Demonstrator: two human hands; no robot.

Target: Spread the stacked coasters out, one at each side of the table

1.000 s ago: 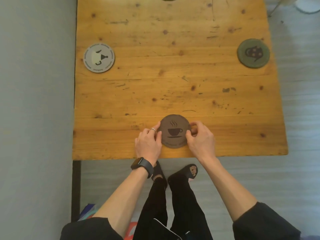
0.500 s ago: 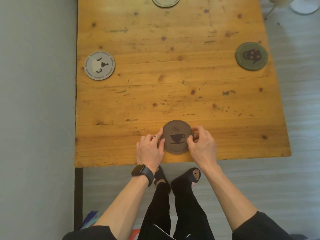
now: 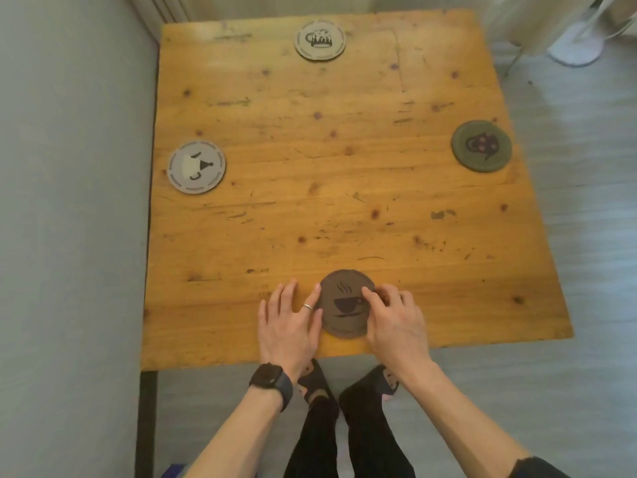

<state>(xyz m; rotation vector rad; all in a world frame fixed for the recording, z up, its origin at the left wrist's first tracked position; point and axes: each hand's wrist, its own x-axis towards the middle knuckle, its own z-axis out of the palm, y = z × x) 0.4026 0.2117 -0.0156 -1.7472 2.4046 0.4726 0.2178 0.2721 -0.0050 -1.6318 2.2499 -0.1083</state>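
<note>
A brown coaster with a coffee-cup print point(image 3: 344, 307) lies flat near the front edge of the wooden table point(image 3: 331, 188). My left hand point(image 3: 289, 322) rests flat on the table, its fingers spread and touching the coaster's left rim. My right hand point(image 3: 393, 320) lies on the coaster's right side, fingertips pressing its top. A grey coaster point(image 3: 196, 167) sits by the left edge, a green one point(image 3: 481, 145) by the right edge, and a beige beer-mug coaster point(image 3: 320, 39) by the far edge.
A grey wall point(image 3: 69, 201) runs close along the table's left side. A white fan base point(image 3: 572, 46) and a curtain stand on the floor at the back right. My feet point(image 3: 344, 384) are under the front edge.
The view has tilted up, so the far coaster now shows fully. My left hand has flattened and spread its fingers. The brown coaster stays in the same spot.
</note>
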